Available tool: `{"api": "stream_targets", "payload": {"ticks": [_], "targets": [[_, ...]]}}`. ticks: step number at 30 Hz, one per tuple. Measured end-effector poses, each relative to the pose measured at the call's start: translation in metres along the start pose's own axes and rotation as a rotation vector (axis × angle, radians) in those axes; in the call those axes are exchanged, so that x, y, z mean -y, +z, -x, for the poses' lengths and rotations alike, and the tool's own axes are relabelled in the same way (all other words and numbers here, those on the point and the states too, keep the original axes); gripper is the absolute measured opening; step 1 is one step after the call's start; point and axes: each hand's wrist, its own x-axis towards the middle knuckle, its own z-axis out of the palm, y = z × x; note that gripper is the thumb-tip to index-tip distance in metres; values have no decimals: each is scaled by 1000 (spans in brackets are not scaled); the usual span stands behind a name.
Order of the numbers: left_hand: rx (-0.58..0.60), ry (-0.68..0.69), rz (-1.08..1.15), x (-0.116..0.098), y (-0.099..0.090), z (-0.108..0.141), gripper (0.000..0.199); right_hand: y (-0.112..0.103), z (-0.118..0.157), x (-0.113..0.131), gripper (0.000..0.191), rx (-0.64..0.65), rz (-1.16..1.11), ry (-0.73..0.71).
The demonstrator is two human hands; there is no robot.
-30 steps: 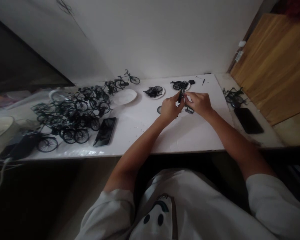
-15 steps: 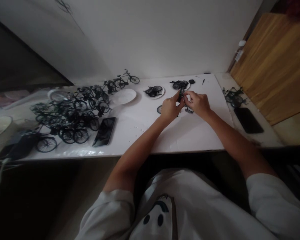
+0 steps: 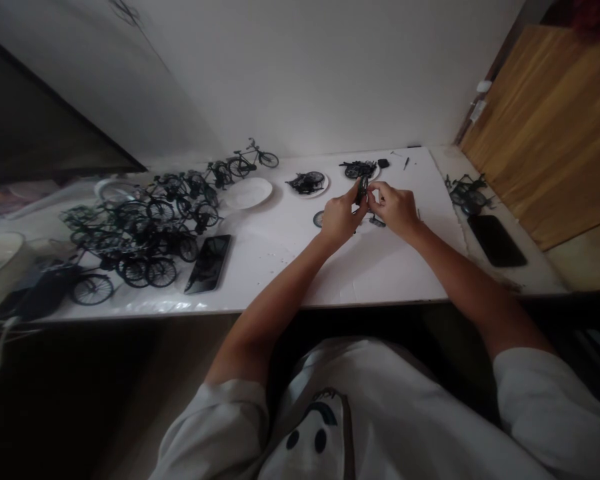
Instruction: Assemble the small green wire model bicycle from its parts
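Over the right part of the white table [image 3: 290, 247], my left hand [image 3: 339, 220] is closed, thumb and fingers gripping a small black model bicycle part [image 3: 362, 189], which looks like a wheel seen nearly edge-on. My right hand [image 3: 397, 210] pinches at that part's right side, fingertips close to the left ones; any tiny piece between them is too small to make out. Beneath the hands lie a model wheel [image 3: 319, 219] and a dark bicycle piece [image 3: 377, 221], partly covered. Just beyond, a plate [image 3: 377, 175] holds black bicycle parts [image 3: 357, 169].
Many black model bicycles [image 3: 145, 227] crowd the left side, beside a phone [image 3: 208, 263]. A white plate [image 3: 250, 193] and a smaller plate of parts [image 3: 306, 183] stand mid-table. Another phone [image 3: 497, 241] and model bicycle [image 3: 467, 192] lie right, near a wooden board [image 3: 550, 133].
Almost nothing differs. Both hands stay closed at the same black part, with only a very slight shift of the right hand.
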Motion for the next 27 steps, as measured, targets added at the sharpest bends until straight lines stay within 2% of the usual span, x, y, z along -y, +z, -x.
{"api": "stream_targets", "payload": {"ticks": [17,23,27], "targets": [[4,6,-55,3,3,-1,58,5,2,4,21,-17,-115,114],[-11,23,-47,2,2,0,57,1,2,8,18,-28,-234,164],[44,-10,-45,-3,-2,0,59,-1,2,12,17,-43,-348,199]]}}
